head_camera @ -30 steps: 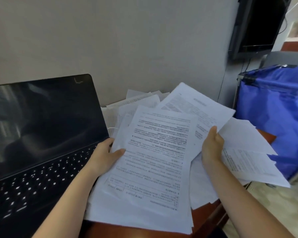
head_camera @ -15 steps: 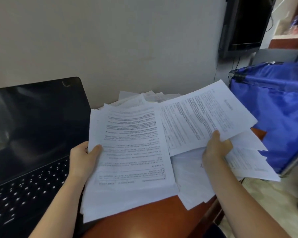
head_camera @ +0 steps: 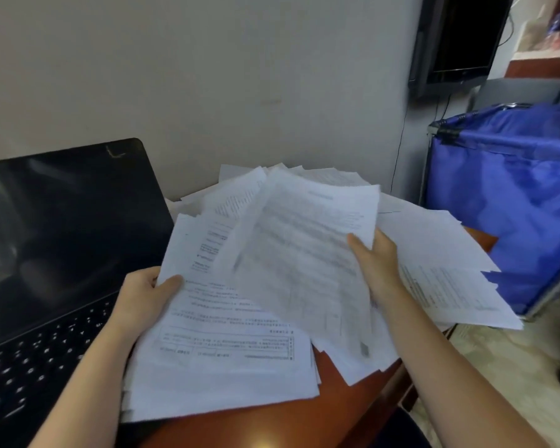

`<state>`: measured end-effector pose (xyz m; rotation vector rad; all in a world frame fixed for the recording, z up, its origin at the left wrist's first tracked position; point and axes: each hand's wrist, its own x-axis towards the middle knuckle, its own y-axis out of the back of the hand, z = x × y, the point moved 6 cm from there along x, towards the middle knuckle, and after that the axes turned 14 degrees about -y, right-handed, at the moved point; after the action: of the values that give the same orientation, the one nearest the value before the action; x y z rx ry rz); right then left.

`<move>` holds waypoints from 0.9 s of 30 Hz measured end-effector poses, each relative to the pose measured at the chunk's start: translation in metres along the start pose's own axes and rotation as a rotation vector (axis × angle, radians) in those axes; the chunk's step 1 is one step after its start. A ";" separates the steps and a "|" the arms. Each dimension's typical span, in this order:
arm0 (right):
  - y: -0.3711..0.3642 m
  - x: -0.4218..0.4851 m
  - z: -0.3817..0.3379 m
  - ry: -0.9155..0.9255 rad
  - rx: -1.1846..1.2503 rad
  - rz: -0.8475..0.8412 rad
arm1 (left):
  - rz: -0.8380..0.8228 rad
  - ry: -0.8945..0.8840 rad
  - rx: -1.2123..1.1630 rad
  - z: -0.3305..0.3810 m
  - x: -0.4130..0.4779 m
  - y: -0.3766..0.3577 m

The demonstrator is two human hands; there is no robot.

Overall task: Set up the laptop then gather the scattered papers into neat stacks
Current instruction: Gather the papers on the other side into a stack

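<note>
Gathering papers right of the open black laptop (head_camera: 62,237), the left hand (head_camera: 143,295) gripped a white printed paper stack (head_camera: 227,350) and the right hand (head_camera: 374,263) held a loose white sheet (head_camera: 298,240), which probably needed aligning on top next.

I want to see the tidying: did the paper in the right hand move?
Yes. The paper in the right hand swung left, away from the blue bag, toward the laptop, and now overlaps the stack.

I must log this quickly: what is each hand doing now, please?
Left hand: grips the paper stack, thumb on top.
Right hand: grips a blurred loose sheet over that stack.
</note>
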<state>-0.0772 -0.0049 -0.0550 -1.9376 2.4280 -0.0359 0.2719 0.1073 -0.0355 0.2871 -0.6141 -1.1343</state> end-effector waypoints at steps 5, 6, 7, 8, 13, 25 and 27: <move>-0.041 -0.015 0.005 0.122 -0.354 -0.224 | -0.058 0.038 -0.044 0.001 0.001 -0.007; -0.049 -0.018 0.006 0.151 -0.458 -0.242 | -0.059 0.050 -0.069 0.001 0.001 -0.008; -0.057 -0.022 0.007 0.173 -0.553 -0.251 | -0.060 0.060 -0.087 0.002 0.001 -0.009; -0.065 -0.026 0.007 0.190 -0.615 -0.261 | -0.065 0.062 -0.097 0.003 0.001 -0.010; -0.111 -0.037 0.011 0.249 -0.807 -0.262 | -0.148 -0.012 -0.083 0.009 0.000 -0.017; -0.122 0.061 -0.001 -0.357 -0.613 -0.260 | 0.141 -0.117 0.114 -0.006 0.003 0.021; -0.136 0.053 -0.002 -0.341 -0.645 -0.382 | 0.171 -0.118 0.084 -0.008 0.003 0.023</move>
<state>0.0439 -0.0866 -0.0479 -2.3531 1.9533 1.0874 0.2947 0.1134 -0.0288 0.2357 -0.7771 -0.9667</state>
